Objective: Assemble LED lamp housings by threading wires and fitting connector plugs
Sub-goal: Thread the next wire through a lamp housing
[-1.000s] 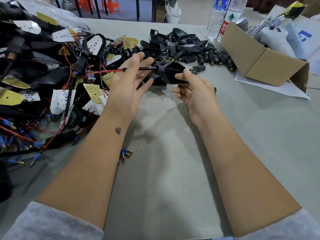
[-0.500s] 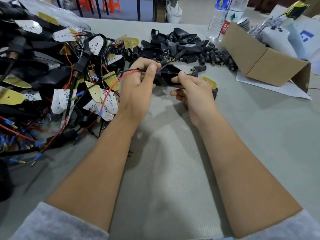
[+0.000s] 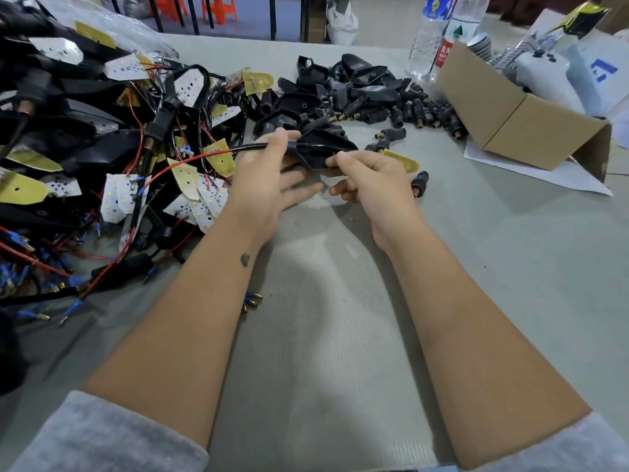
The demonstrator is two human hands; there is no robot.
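1. From the head camera I see the black lamp housing held up above the grey counter, between the two hands, in front of the loose pile of black housings.
2. My left hand pinches the black sleeved wire between thumb and index finger, right where it meets the narrow end of the housing; the other fingers of that hand are spread loosely underneath.
3. My right hand grips the housing's near edge with thumb and curled fingers.
4. A yellow LED board sticks out past the right hand's knuckles; I cannot tell from here whether the hand is touching it or whether it lies on the counter behind.
5. The red wire runs from the sleeve leftwards into the tangle of wired boards heaped on the left of the counter.
6. A single black connector plug lies on the counter just beside the right hand, and more plugs are scattered along the far edge of the housing pile.
7. A cardboard box lies on its side to the right, with two water bottles behind it.
8. A few blue crimp terminals lie near my left forearm.
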